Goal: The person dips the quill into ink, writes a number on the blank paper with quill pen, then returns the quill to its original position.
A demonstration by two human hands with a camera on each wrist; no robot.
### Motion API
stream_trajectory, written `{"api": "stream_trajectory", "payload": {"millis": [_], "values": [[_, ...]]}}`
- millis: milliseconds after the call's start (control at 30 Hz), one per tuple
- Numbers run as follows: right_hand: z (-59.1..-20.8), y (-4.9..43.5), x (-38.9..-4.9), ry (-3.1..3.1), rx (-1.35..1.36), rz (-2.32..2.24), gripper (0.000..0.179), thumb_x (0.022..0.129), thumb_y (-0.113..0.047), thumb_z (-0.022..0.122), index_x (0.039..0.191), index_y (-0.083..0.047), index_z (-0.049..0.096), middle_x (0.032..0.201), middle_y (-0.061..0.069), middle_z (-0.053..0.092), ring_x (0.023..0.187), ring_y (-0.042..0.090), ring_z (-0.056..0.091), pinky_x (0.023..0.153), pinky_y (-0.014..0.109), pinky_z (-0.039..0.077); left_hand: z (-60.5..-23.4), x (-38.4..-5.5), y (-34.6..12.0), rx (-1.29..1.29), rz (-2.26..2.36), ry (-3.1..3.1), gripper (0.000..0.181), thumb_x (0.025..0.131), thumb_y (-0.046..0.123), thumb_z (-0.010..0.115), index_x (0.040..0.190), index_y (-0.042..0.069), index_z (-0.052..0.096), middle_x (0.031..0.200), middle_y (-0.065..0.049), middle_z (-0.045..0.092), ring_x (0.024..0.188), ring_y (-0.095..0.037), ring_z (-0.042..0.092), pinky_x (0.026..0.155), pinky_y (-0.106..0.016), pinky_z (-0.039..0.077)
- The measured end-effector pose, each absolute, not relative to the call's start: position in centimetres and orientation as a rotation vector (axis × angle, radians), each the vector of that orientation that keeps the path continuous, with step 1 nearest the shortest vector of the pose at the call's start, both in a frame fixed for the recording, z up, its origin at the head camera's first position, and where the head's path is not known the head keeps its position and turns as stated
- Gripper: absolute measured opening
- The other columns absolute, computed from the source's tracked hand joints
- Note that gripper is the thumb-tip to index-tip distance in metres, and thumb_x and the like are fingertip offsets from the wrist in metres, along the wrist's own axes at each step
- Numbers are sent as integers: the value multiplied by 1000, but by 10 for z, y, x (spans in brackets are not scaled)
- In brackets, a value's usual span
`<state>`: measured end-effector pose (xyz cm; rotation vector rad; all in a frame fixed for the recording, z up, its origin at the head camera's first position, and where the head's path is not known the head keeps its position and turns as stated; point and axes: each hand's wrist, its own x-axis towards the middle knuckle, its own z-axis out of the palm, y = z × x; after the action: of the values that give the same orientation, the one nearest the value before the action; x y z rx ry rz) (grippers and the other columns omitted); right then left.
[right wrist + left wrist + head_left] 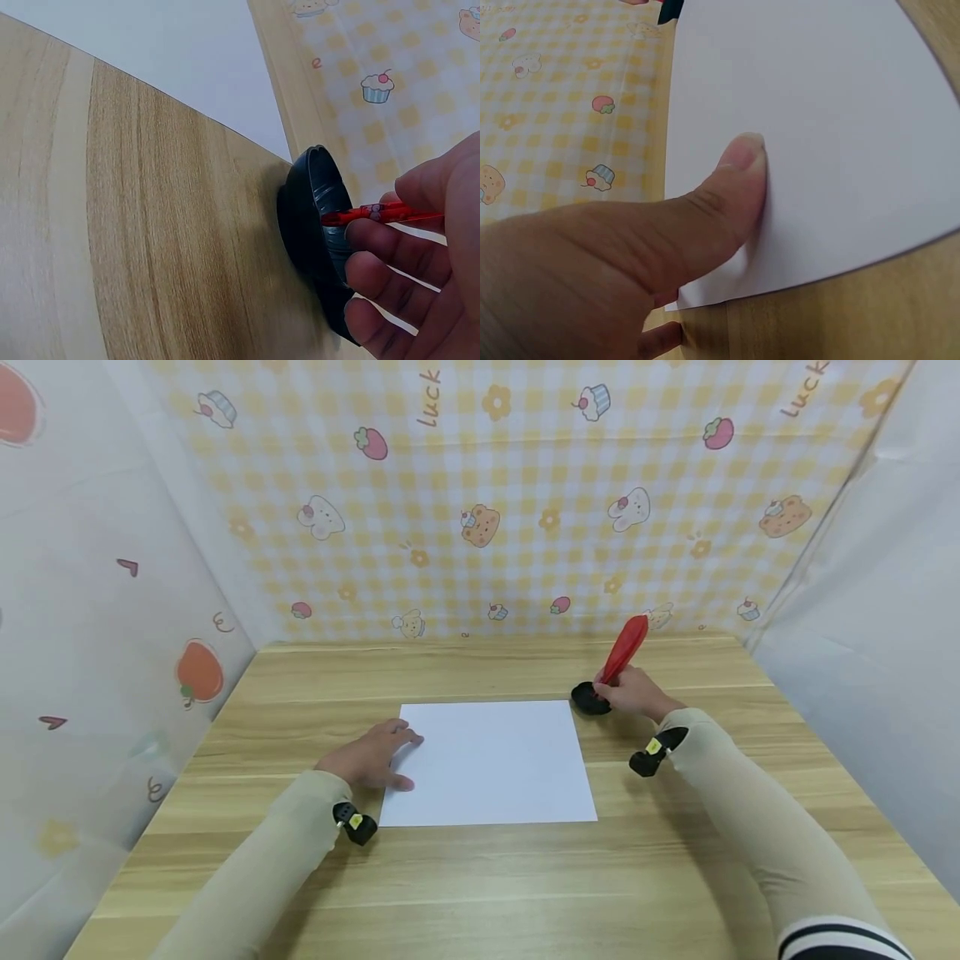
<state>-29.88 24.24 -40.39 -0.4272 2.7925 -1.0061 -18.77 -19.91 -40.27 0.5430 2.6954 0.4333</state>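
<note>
A white sheet of paper (495, 764) lies flat on the wooden table. My left hand (372, 757) rests at its left edge, fingers spread, and the thumb (739, 176) lies on the sheet in the left wrist view. Beyond the paper's far right corner, my right hand (633, 692) pinches a red quill-like pen (626, 647) with a broad, feather-shaped upper end. The pen's lower tip (334, 218) is inside a small black dish (304, 217), and the other fingers are close to the dish's rim. Whether anything is in the dish, I cannot tell.
The wooden table (480, 893) ends at a yellow checked cloth (517, 552) behind it. White sheeting hangs on the left (97, 610) and right (862, 602). Each wrist carries a small black camera (354, 823).
</note>
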Motion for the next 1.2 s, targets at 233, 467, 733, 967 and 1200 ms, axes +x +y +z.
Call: {"api": "stream_trajectory", "payload": {"millis": [233, 467, 733, 967, 1200], "values": [[-404, 242, -298, 2795, -423, -990, 17, 98, -16, 55, 100, -1, 63, 71, 6, 59, 64, 19, 53, 61, 32, 43, -402, -188, -198, 532, 423, 2692, 69, 79, 33, 81, 138, 12, 51, 151, -21, 29, 138, -40, 28, 107, -57, 31], [-404, 243, -299, 2791, -409, -1006, 15, 98, -15, 55, 100, -2, 63, 72, 7, 59, 65, 20, 53, 61, 32, 43, -402, -189, -198, 532, 411, 2692, 70, 79, 33, 81, 138, 12, 51, 152, -21, 28, 139, -41, 27, 107, -56, 31], [-403, 244, -300, 2787, -398, -986, 16, 98, -16, 55, 100, -3, 63, 73, 7, 59, 67, 22, 53, 63, 33, 43, -400, -189, -197, 545, 425, 2694, 70, 79, 32, 81, 138, 10, 51, 151, -23, 29, 138, -42, 28, 107, -57, 31], [-398, 243, -300, 2796, -396, -987, 17, 98, -16, 55, 100, -2, 63, 77, 9, 62, 69, 22, 55, 64, 32, 45, -403, -190, -198, 535, 426, 2690, 72, 78, 35, 82, 138, 12, 51, 151, -21, 30, 138, -41, 28, 107, -56, 31], [-391, 233, -299, 2835, -498, -982, 14, 95, -13, 56, 97, -2, 65, 73, 5, 63, 66, 19, 57, 61, 31, 46, -404, -191, -201, 555, 406, 2698, 76, 79, 36, 81, 142, 11, 47, 151, -22, 29, 138, -42, 28, 107, -57, 30]]}}
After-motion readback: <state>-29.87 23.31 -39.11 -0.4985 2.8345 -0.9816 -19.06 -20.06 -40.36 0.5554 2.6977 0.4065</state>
